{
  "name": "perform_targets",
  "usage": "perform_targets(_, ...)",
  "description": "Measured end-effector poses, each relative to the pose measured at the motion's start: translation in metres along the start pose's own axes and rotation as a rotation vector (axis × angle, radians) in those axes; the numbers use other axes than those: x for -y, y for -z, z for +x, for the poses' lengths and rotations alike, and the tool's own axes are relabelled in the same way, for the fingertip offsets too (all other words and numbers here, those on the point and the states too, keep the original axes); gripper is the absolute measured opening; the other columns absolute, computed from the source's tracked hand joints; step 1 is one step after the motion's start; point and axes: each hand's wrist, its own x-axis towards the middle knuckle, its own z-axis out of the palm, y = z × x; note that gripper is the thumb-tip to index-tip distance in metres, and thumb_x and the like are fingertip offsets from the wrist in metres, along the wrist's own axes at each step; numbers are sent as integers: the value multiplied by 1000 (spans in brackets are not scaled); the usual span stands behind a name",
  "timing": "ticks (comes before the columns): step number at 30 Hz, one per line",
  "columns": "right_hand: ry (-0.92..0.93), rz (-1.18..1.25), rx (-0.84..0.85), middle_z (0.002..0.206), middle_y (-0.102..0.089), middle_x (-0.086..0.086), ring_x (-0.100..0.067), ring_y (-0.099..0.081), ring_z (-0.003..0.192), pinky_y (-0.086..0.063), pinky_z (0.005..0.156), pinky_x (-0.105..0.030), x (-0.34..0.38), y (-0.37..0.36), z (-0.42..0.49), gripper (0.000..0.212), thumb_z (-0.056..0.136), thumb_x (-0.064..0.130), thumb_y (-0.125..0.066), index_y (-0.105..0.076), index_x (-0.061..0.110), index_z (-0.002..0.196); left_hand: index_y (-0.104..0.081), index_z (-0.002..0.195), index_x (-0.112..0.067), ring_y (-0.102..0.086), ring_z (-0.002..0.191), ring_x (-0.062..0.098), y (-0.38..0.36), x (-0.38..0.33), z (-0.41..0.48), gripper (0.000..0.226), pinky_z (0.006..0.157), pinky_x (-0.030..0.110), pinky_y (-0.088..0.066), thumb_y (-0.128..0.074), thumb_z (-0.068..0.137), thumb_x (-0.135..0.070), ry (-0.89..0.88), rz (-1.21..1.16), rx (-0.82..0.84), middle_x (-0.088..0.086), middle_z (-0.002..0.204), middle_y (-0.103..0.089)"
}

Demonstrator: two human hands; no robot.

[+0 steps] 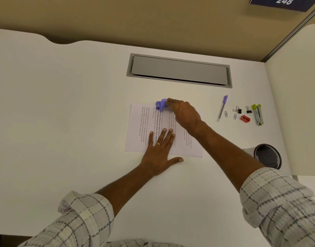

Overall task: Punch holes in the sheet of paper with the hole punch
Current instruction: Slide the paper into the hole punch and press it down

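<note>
The left hand (159, 152) lies flat with fingers spread, pressing the sheet of paper (137, 129) to the white surface (73, 104). The right hand (184, 114) reaches forward, arm outstretched — fingers draped over the purple hole punch (161, 104) at the sheet's far edge.

office cubicle | white desk (64, 104) with cable hatch (179, 70) | partition wall (153, 20) (numbered sign (285, 2))

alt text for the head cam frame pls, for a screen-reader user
A person's right hand rests on a purple hole punch set at the far edge of a printed sheet of paper, while the left hand lies flat on the sheet. To the right on the white desk lie a pen, clips and a stapler.
</note>
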Motion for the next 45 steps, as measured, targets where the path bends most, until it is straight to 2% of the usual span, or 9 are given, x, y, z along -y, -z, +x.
perform_targets(3, 43, -29, -2, 142, -56, -11, -28, -62, 119, -49, 102, -34, 1, 3, -2, 52, 99, 23, -58, -43, 13, 148, 15, 163, -20, 22, 158, 23, 0, 1, -1, 106, 126, 59, 13, -6, 84, -89, -15, 6, -12, 0, 171, 21)
perform_targets(7, -6, -1, 14, 141, -57, -9, -25, -63, 118, -48, 101, -30, 1, 3, 2, 51, 99, 26, -57, -44, 15, 147, 15, 162, -20, 23, 158, 23, 0, 1, -2, 105, 126, 57, 15, -7, 85, -88, -5, -6, -20, -1, 171, 22)
perform_targets(15, -8, -48, 3, 127, -65, -10, -25, -67, 106, -52, 92, -30, 2, 3, 8, 46, 97, 27, -60, -50, 16, 141, 15, 163, -20, 22, 158, 24, 0, 1, -1, 105, 126, 58, 14, -7, 86, -88, -7, -3, -11, 0, 171, 22)
perform_targets(23, 5, -59, 3, 125, -66, -11, -26, -67, 104, -52, 92, -31, 3, 4, 11, 44, 97, 25, -62, -53, 14, 139, 15, 162, -20, 22, 158, 24, 1, 2, -2, 104, 126, 59, 13, -9, 87, -87, -6, -7, 0, 0, 171, 22)
perform_targets(28, -22, -22, -17, 133, -62, -8, -24, -64, 113, -50, 99, -30, 5, -8, 7, 44, 99, 22, -57, -50, 14, 142, 14, 163, -21, 21, 158, 23, 0, 2, -2, 103, 126, 58, 13, -8, 87, -88, -8, -27, -6, -1, 172, 20)
perform_targets(36, -51, -79, 24, 124, -65, -13, -26, -64, 107, -52, 93, -31, 3, 0, 28, 36, 99, 21, -60, -57, 11, 133, 14, 163, -21, 23, 158, 23, 0, 1, -3, 103, 126, 60, 11, -8, 88, -88, -6, -39, 12, -2, 171, 23)
perform_targets(41, -3, -105, -12, 121, -66, -13, -26, -64, 103, -52, 91, -32, 0, -12, 26, 37, 99, 25, -60, -57, 12, 133, 6, 164, -21, 15, 160, 24, -6, 2, -2, 102, 126, 58, 11, -11, 89, -88, -6, -62, -62, -1, 173, 14)
perform_targets(45, -40, -137, 37, 119, -65, -14, -27, -64, 101, -53, 86, -33, 1, -9, 31, 36, 96, 23, -63, -58, 11, 130, 7, 164, -21, 17, 159, 23, -6, 1, -2, 98, 126, 58, 14, -9, 91, -85, -4, -38, -37, -1, 173, 15)
